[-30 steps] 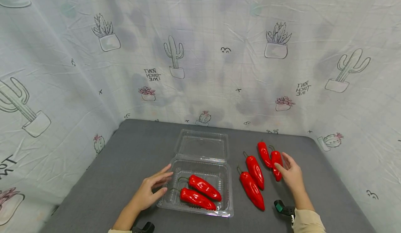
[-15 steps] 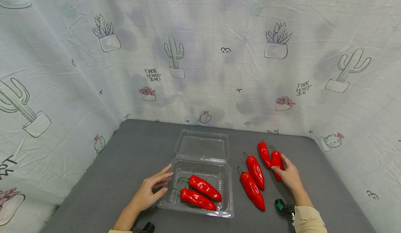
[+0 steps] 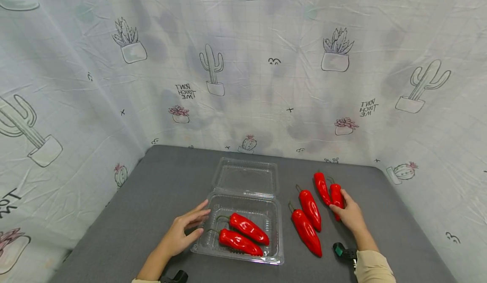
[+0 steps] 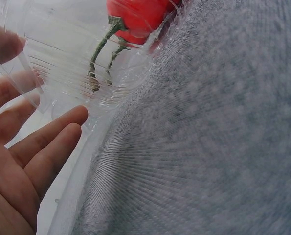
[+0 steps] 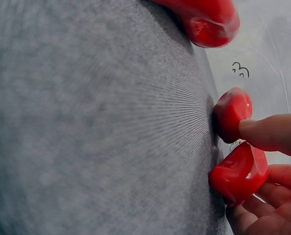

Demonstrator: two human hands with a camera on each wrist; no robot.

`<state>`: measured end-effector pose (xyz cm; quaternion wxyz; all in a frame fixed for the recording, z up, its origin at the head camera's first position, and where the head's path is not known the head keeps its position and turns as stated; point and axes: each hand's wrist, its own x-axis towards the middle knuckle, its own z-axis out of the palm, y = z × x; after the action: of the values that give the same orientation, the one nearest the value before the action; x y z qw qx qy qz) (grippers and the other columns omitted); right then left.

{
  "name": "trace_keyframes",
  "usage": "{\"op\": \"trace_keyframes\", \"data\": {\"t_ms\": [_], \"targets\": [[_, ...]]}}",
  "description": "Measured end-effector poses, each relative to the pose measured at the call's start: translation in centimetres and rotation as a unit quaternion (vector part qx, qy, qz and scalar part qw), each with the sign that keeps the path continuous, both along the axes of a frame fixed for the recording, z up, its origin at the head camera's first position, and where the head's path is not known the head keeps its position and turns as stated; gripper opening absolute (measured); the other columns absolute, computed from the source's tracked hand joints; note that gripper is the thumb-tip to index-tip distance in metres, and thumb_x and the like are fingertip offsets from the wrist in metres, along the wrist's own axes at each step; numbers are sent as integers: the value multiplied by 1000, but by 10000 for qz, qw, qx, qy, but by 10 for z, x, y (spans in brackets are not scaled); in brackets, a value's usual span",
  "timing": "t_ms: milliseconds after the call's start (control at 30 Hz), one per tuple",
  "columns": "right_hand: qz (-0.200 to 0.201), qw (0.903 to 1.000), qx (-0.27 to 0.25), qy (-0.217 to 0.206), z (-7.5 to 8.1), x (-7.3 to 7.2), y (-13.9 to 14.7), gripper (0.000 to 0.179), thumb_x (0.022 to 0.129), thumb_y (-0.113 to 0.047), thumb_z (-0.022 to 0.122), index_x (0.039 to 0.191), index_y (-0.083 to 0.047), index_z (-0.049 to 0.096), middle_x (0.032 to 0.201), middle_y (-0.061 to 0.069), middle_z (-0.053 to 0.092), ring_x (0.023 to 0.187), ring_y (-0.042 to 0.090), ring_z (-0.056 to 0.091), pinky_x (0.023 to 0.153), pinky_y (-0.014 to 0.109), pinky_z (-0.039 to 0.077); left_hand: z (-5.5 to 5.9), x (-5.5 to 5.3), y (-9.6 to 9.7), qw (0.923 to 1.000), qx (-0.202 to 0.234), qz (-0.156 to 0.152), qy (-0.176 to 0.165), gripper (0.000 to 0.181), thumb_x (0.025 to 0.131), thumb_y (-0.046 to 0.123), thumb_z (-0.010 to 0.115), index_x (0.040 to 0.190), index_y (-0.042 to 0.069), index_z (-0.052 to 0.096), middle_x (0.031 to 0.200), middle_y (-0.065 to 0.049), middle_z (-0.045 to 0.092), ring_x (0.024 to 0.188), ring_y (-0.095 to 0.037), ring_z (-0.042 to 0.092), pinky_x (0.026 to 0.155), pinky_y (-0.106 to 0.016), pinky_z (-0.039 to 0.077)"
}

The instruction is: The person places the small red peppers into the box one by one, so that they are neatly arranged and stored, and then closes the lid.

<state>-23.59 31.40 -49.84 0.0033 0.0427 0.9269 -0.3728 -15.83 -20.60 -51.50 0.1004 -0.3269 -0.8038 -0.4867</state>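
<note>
My right hand holds a long red pepper at the far right of the group, thumb on one side and fingers on the other. In the right wrist view, this pepper lies between them, and the thumb overlaps the neighbouring red pepper. My left hand rests at the left side of a clear plastic clamshell container, its fingers relaxed and spread against the wall. Two red peppers with green stems lie inside the container. The left wrist view shows their stems through the plastic.
The container's raised clear lid lies back behind it. Two more red peppers lie on the grey tabletop between the container and my right hand. A printed cactus curtain surrounds the table.
My right hand has closed in on the rightmost pepper, its fingers and thumb coming to either side. The pepper beside it has shifted slightly. My left hand stays in place.
</note>
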Motion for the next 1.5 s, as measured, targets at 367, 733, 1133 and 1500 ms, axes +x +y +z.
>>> {"op": "trace_keyframes", "data": {"t_ms": [367, 733, 1133, 1500], "targets": [[-65, 9998, -60, -161, 0, 0, 1, 79, 90, -18, 60, 149, 6, 12, 148, 35, 23, 130, 48, 33, 105, 58, 33, 0, -1, -1, 10000, 13, 45, 70, 46, 87, -2, 60, 132, -3, 53, 146, -26, 37, 108, -31, 63, 87, -29, 55], [-199, 9993, 309, 7, 3, 1, -2, 75, 87, -18, 61, 145, 10, 22, 139, 39, 35, 118, 49, 44, 97, 58, 39, 1, 0, 0, 10000, -8, 43, -26, 46, 87, -1, 59, 133, -1, 53, 147, -24, 37, 109, -31, 63, 86, -28, 55], [-474, 9986, 219, 54, 2, 5, -5, 75, 86, -18, 61, 144, 11, 23, 136, 38, 40, 118, 49, 48, 95, 55, 44, 1, 0, 1, 9998, 20, 116, -171, 47, 87, -1, 61, 133, 2, 53, 148, -21, 37, 110, -31, 63, 86, -30, 55], [-795, 9961, -261, 290, 3, 11, -7, 69, 89, -15, 57, 145, 8, 25, 140, 36, 37, 123, 48, 46, 99, 54, 42, 0, -1, 0, 9999, 14, 81, -71, 46, 88, -1, 60, 133, 1, 53, 148, -23, 37, 109, -32, 63, 84, -34, 56]]}}
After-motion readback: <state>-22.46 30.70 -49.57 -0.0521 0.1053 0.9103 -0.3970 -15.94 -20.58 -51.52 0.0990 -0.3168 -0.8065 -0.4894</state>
